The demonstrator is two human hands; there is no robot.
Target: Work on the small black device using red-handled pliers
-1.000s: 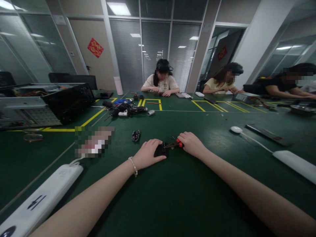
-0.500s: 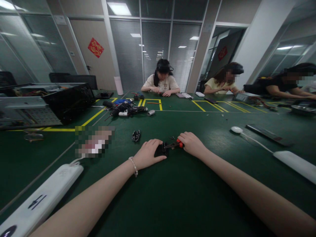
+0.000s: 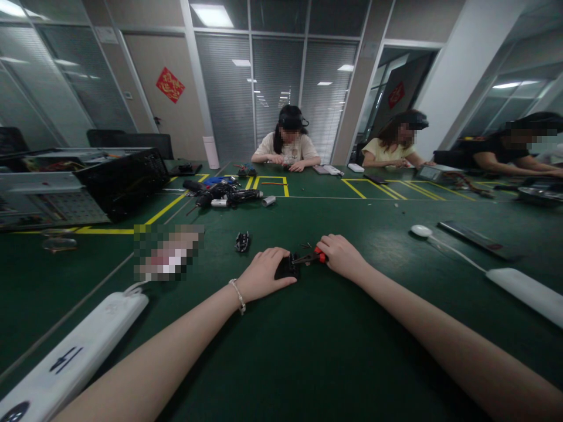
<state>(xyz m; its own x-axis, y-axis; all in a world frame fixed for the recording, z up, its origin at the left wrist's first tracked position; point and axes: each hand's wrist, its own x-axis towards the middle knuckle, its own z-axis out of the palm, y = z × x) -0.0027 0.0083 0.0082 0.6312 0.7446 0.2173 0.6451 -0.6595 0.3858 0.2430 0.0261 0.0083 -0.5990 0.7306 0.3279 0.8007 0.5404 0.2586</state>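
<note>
My left hand (image 3: pixel 265 273), with a beaded bracelet at the wrist, grips a small black part (image 3: pixel 288 268) against the green table (image 3: pixel 334 340). Its fingers curve over the far side and the thumb lies along the near side. My right hand (image 3: pixel 342 258) is closed around the red handles of dark needle-nose pliers (image 3: pixel 310 257). The jaws point left and reach the right side of the black part; whether they pinch anything is too small to tell. Several tiny screw-like pieces (image 3: pixel 305 245) lie just beyond the pliers. A separate black-and-silver part (image 3: pixel 242 241) rests left of my left hand.
An opened computer case (image 3: pixel 79 187) stands at the left. Drills and tools (image 3: pixel 224 192) lie in a heap beyond my hands. White power banks (image 3: pixel 88 346) with cables flank both arms; a dark flat slab (image 3: pixel 477 239) is at the right. Several people (image 3: pixel 288 143) sit across the table.
My hands, the black part and the pliers look almost unmoved. Across the table, the person in yellow has shifted their head and hands slightly.
</note>
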